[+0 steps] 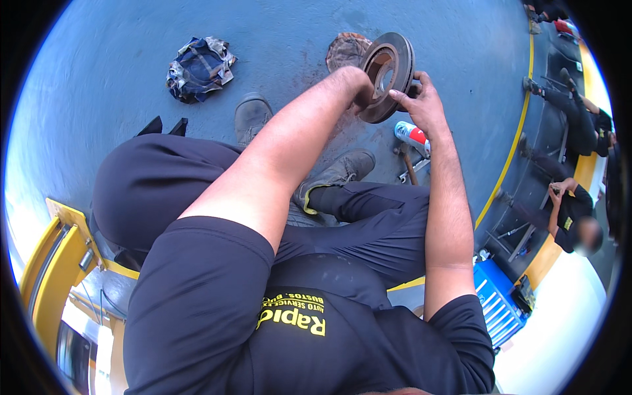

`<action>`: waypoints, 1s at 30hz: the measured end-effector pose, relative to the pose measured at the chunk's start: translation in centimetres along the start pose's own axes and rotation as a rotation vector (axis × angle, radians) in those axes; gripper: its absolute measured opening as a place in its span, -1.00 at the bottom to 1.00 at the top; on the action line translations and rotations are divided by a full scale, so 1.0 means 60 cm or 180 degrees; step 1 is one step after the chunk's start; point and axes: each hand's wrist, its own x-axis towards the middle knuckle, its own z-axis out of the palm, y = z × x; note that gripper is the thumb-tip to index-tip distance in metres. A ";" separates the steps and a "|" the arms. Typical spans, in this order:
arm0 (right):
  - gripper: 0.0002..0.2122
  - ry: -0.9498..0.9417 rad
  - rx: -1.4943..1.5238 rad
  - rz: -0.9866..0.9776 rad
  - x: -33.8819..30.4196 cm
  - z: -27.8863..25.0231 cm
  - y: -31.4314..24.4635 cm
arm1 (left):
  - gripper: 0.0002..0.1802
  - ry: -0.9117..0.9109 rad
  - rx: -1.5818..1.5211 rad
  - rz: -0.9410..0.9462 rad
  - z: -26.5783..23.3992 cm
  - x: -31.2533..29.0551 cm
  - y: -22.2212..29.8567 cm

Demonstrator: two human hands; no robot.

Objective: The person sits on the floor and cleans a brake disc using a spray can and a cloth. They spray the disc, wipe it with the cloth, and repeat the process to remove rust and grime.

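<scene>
A grey metal brake disc (pixel 403 58) with a rusty brown hub is held up on edge, tilted, above the floor in front of me. On its right side my right hand (pixel 424 105) grips the rim, thumb on the near side and fingers round the far edge. My left hand (pixel 359 89) is at the disc's left side, closed against it, with most of its fingers hidden. Just behind the disc a round, brown-stained thing (pixel 343 51) lies on the floor, partly covered. Below my right hand are a red, white and blue can (pixel 412 134) and a wooden-handled tool (pixel 409 166).
A crumpled plaid cloth bundle (pixel 201 69) lies on the blue floor (pixel 283 33) at the left. Near my legs are my boots (pixel 349 166). A yellow metal post (pixel 49 263) stands at lower left, a blue tool chest (pixel 497 303) at lower right. Other people (pixel 573 210) sit along the right.
</scene>
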 end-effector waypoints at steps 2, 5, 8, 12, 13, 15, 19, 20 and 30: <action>-0.45 0.0010 -0.0063 -0.0014 -0.001 0.001 -0.002 | -0.52 -0.0044 -0.0402 -0.0160 -0.024 -0.018 -0.015; -0.43 0.0046 -0.0109 -0.0024 -0.001 -0.004 0.007 | -0.51 0.0980 -0.0026 0.0005 -0.015 -0.013 -0.046; -0.40 0.0049 -0.0136 -0.0070 0.009 -0.007 0.023 | -0.49 0.1918 -0.0627 -0.0243 0.009 0.019 -0.070; -0.39 0.0057 -0.0186 -0.0057 0.007 -0.007 0.014 | -0.51 0.2188 -0.1154 0.0166 0.033 0.056 -0.094; -0.39 0.0087 -0.0198 -0.0025 0.004 -0.008 0.014 | -0.55 0.2246 -0.1210 0.0159 0.038 0.056 -0.091; -0.38 0.0136 -0.0216 0.0009 -0.001 -0.011 0.018 | -0.63 0.2364 -0.1325 0.0143 0.051 0.055 -0.083; -0.37 0.0095 -0.0244 -0.0068 0.003 -0.009 0.012 | -0.67 0.1647 -0.3413 0.0516 0.072 0.090 -0.119; -0.37 0.0101 -0.0230 -0.0043 0.002 -0.010 0.014 | -0.67 0.1536 -0.3557 0.0556 0.075 0.089 -0.117; -0.38 0.0121 -0.0186 -0.0083 0.007 -0.015 0.030 | -0.61 0.1357 -0.3752 0.0601 0.075 0.035 -0.073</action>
